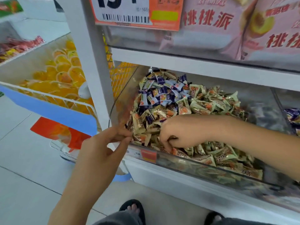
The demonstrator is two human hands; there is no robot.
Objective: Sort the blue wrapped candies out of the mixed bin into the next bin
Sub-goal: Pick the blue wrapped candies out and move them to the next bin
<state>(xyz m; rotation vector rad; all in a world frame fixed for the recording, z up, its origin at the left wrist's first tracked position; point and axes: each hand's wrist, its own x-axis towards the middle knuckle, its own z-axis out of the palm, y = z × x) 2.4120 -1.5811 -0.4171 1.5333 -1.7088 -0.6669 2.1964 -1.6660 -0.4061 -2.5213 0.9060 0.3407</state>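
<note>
The clear mixed bin (194, 164) on the lower shelf holds a heap of cream-and-orange wrapped candies (215, 103), with a cluster of blue wrapped candies (159, 93) at its back left. My right hand (177, 133) reaches down into the front of the heap, its fingers curled among the cream candies; whether it grips one is hidden. My left hand (105, 143) hovers at the bin's front left corner, fingertips pinched together, apparently on a dark wrapper. The neighbouring bin (293, 117) at the far right shows a few blue wrappers.
A white shelf post (95, 75) stands left of the bin. A wire basket of orange jelly cups (61, 75) sits to the left. Pink snack packs (227, 30) and a price sign (138, 12) fill the shelf above. My feet (133, 210) are on the tiled floor.
</note>
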